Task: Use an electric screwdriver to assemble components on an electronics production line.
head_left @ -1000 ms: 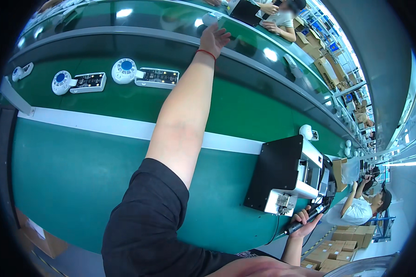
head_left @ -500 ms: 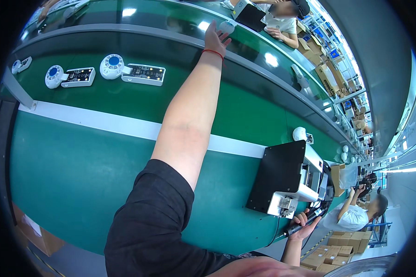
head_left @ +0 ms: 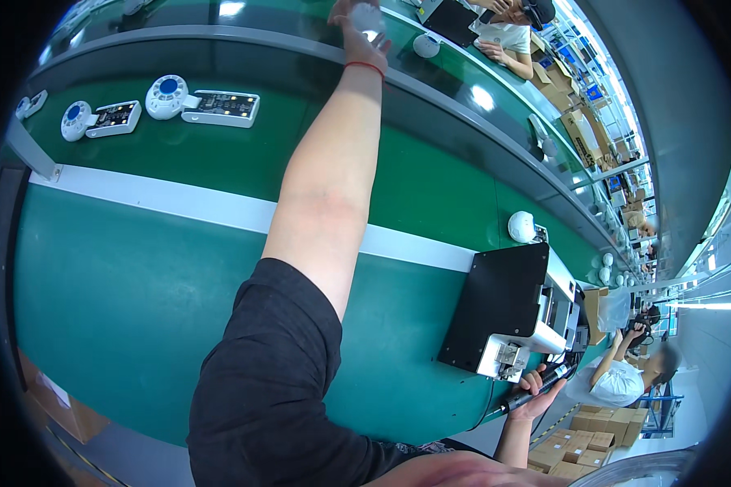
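Observation:
My left hand [head_left: 356, 34] reaches across the near belt to the far belt, a red cord round its wrist. Its fingers are curled about a white round plastic unit [head_left: 367, 18], blurred at the top edge. A similar white dome [head_left: 427, 45] lies to the right of that hand, apart from it. Low on the right, my right hand [head_left: 536, 398] grips a black electric screwdriver [head_left: 542, 388] beside the black-and-white screw feeder [head_left: 499, 300]. On the near belt, white devices [head_left: 219, 108] lie with round blue-centred heads and bare circuit boards.
A grey rail [head_left: 219, 34] divides the two belts. The green bench top [head_left: 138, 300] spans the near side. One white domed device [head_left: 522, 227] sits behind the feeder. Across the far belt a co-worker [head_left: 508, 45] works by a black box; another person [head_left: 621, 381] stands at right.
My left hand has moved slightly up and left, its fingers closing round the white unit. The devices on the near belt have shifted left. My right hand stays with the screwdriver.

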A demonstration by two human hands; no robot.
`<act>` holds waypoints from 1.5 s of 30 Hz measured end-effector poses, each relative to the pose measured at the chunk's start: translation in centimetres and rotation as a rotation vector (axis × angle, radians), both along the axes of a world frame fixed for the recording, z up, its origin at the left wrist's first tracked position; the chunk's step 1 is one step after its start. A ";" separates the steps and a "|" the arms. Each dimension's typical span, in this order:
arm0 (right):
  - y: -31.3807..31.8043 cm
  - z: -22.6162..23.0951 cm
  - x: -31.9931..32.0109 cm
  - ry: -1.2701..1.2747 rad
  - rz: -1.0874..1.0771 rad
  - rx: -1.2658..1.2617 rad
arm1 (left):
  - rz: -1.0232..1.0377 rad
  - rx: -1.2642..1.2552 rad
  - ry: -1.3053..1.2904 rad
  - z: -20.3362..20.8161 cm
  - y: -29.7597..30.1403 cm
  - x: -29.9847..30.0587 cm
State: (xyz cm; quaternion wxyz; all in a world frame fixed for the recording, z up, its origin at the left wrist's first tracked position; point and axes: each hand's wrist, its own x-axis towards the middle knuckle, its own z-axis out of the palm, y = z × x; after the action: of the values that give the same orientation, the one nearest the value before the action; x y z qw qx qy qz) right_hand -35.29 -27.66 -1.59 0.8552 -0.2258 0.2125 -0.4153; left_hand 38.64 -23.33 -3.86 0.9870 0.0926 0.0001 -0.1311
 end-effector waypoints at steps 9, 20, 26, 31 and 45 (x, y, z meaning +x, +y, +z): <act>-1.0 -0.9 -0.9 -0.057 0.001 -0.003 | -0.023 0.031 -0.017 -1.3 -0.7 1.0; -1.8 -3.2 -1.3 -0.277 0.034 -0.048 | -0.335 0.027 -0.376 0.7 3.8 -9.1; -2.6 -3.6 -1.9 -0.363 0.093 -0.095 | -0.489 0.310 -0.809 4.0 13.8 -21.6; -2.8 -4.2 -2.1 -0.367 0.127 -0.092 | -0.446 0.771 -0.937 2.1 19.6 -29.9; -3.5 -4.0 -1.5 -0.317 0.062 -0.070 | -0.476 1.289 -1.217 -0.5 16.8 -37.0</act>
State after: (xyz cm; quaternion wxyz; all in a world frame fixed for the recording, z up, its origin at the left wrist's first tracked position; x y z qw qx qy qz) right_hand -36.83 -31.14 -5.58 0.8821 -0.1934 0.0532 -0.4263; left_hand 1.67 -6.53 -4.36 0.5213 0.6757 -0.4657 -0.2342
